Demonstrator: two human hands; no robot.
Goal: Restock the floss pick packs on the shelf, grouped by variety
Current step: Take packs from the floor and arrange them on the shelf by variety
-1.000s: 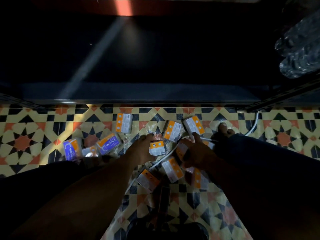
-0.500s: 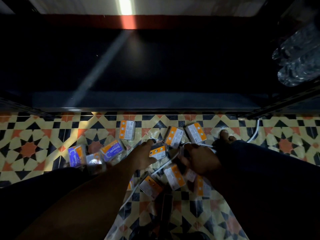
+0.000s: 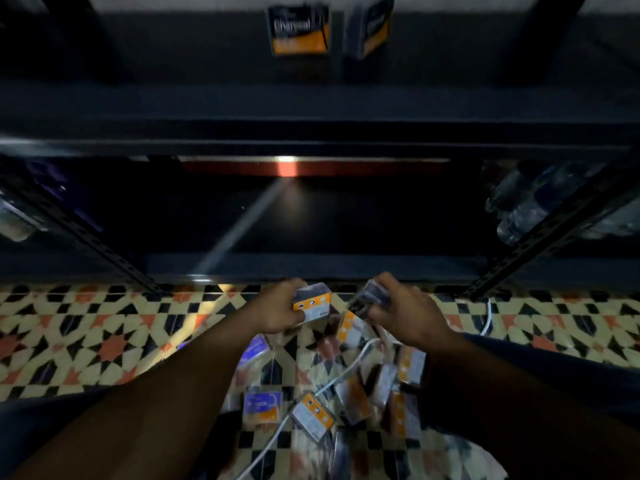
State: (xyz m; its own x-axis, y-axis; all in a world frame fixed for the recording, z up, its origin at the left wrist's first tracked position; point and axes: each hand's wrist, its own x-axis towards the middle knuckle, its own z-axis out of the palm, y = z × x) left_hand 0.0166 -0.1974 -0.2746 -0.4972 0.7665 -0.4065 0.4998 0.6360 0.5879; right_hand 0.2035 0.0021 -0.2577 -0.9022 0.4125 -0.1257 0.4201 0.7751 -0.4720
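Note:
My left hand (image 3: 280,308) grips an orange-and-white floss pick pack (image 3: 311,304), lifted off the floor in front of the dark shelf (image 3: 311,265). My right hand (image 3: 403,311) grips another dark pack (image 3: 369,299) at about the same height. Several orange packs (image 3: 346,400) and two purple "Smooth" packs (image 3: 261,403) lie scattered on the patterned tile floor below my arms. Two charcoal packs (image 3: 299,29) stand on the upper shelf at the top of the view. The frame is blurred by motion.
A white cable (image 3: 346,368) runs across the packs on the floor. Clear plastic bottles (image 3: 530,202) lie on the lower shelf at right, behind a slotted black upright (image 3: 540,237). Another upright (image 3: 93,244) stands at left. My dark-trousered legs flank the pile.
Both hands have closed on a pack each and lifted them off the floor toward the shelf. The view has tilted upward, bringing the upper shelf with charcoal packs into sight.

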